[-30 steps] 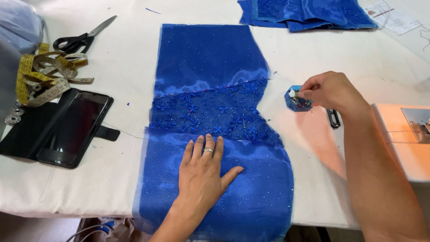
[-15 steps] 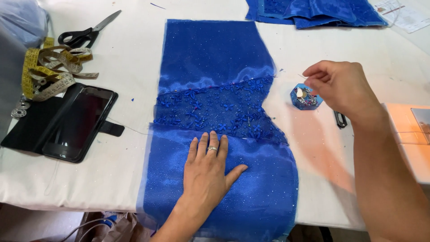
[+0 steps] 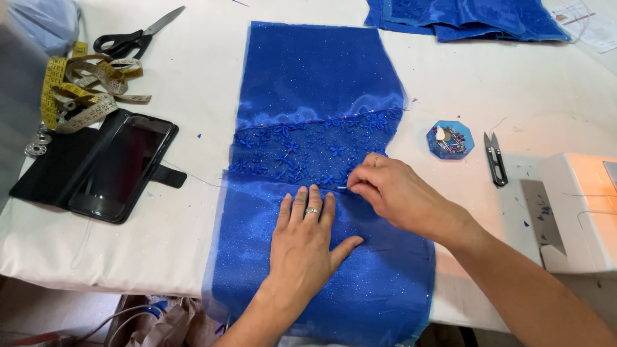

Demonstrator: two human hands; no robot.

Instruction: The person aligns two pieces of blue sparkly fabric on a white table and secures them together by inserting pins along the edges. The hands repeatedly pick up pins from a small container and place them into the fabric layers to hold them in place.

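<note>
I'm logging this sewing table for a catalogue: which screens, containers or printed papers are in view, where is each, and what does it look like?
Phone: left of the blue fabric, dark blank screen, open black wallet case.
Pin box: right of the fabric, small blue octagonal container of pins.
Printed paper: top right corner, white sheet, partly cut off.

**Colours and patterns on the sewing table**

Fabric panel (image 3: 321, 83): royal blue, glittery; middle band of darker lace with beaded flower pattern. Folded cloth (image 3: 469, 16): same blue, shiny. Pin box (image 3: 450, 139): blue, octagonal, pins multicoloured. Tape measure (image 3: 80, 90): yellow and beige. Scissors (image 3: 132, 38): black handles, steel blades. Phone (image 3: 122, 167) and case: black. Thread snips (image 3: 495, 157): black. Table (image 3: 488, 83): white. Ring on left hand (image 3: 305, 247): silver.
</note>
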